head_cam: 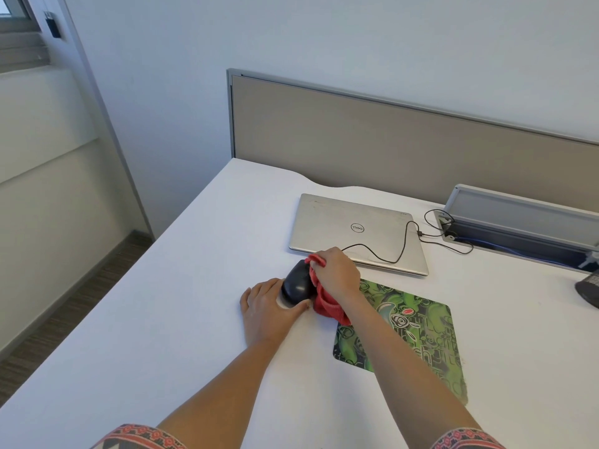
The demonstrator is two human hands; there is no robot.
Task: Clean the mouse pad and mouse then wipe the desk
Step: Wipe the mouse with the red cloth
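A black mouse (297,283) sits on the white desk (181,312), just left of a green patterned mouse pad (418,332). My left hand (267,311) holds the mouse from its near left side, thumb along its base. My right hand (337,270) grips a bunched red cloth (325,303) and presses it against the mouse's right side. Part of the cloth hangs down onto the pad's left corner. My right forearm crosses over the pad and hides part of it.
A closed silver laptop (353,231) lies behind the mouse, with a black cable (402,244) running over its lid to a cable tray (518,222) at the right. A beige partition (389,137) backs the desk. A dark object (588,288) sits at the right edge.
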